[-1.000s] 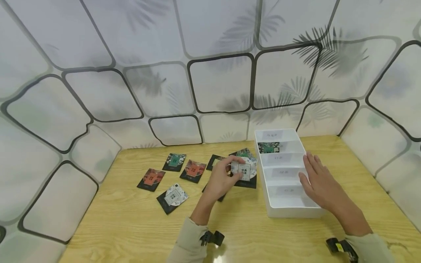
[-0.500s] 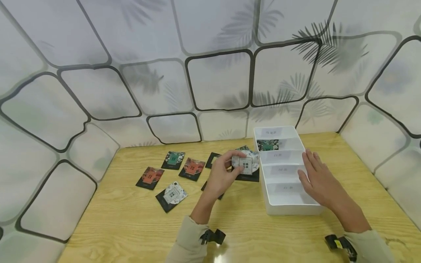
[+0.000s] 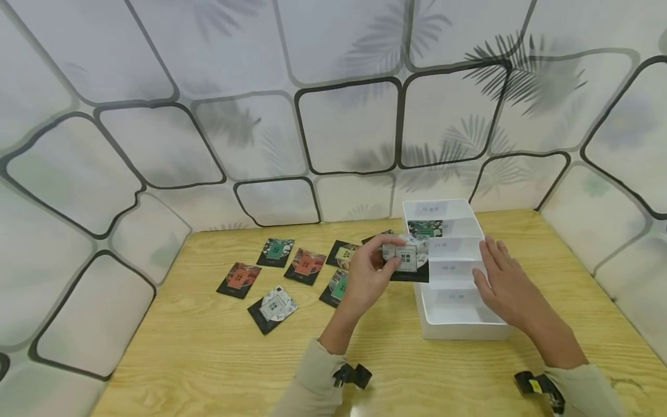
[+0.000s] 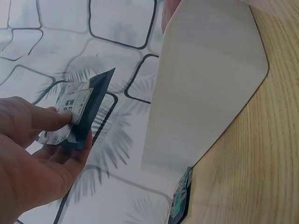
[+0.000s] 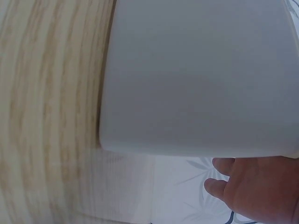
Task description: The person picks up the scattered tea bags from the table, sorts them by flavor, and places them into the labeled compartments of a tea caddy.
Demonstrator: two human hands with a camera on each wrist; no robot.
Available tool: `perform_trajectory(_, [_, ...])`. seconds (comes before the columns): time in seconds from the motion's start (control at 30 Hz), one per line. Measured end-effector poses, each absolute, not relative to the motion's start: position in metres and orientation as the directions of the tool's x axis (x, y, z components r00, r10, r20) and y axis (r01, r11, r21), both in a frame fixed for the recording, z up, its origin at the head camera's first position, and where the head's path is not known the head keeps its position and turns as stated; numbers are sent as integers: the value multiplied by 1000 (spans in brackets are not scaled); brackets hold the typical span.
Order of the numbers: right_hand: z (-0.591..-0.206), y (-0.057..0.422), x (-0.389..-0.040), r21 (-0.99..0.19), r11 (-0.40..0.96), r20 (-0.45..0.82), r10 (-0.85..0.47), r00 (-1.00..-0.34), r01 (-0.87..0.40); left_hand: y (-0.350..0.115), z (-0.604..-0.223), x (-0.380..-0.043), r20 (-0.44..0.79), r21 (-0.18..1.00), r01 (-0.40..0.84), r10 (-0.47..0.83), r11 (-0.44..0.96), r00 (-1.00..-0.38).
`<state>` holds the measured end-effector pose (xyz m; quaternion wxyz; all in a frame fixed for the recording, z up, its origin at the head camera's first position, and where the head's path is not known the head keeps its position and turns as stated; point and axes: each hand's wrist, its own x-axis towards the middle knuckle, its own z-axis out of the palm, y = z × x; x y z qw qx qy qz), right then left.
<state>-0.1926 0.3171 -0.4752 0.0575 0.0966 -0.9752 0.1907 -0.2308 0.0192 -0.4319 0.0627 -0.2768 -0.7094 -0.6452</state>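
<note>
My left hand pinches a black-and-white tea sachet between thumb and fingers, raised over the left rim of a white divided box. In the left wrist view the tea sachet is tilted, the thumb pressing its printed face and the fingers behind it. My right hand, fingers straight, rests along the box's right rim. Inside the rearmost compartment lies a green-and-black sachet. Small paper labels mark the compartments.
Left of the box, several sachets lie on the wooden table: two orange ones, green ones, a yellow one and a white one. One green sachet is beside the box. A patterned wall stands behind.
My left hand has carried the black-and-white tea sachet to the right, up to the box's left rim, uncovering a green sachet on the table. My right hand has stayed at the rim.
</note>
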Motion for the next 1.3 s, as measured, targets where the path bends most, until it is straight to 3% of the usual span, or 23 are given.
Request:
perform_trajectory(0.67, [-475, 317, -192, -362, 910, 152, -157, -976, -203, 43, -429, -248, 422, 892, 448, 237, 62, -875])
perform_trajectory(1.3, [-476, 318, -192, -328, 920, 164, -167, -972, -213, 74, -427, -280, 492, 859, 512, 275, 4, -826])
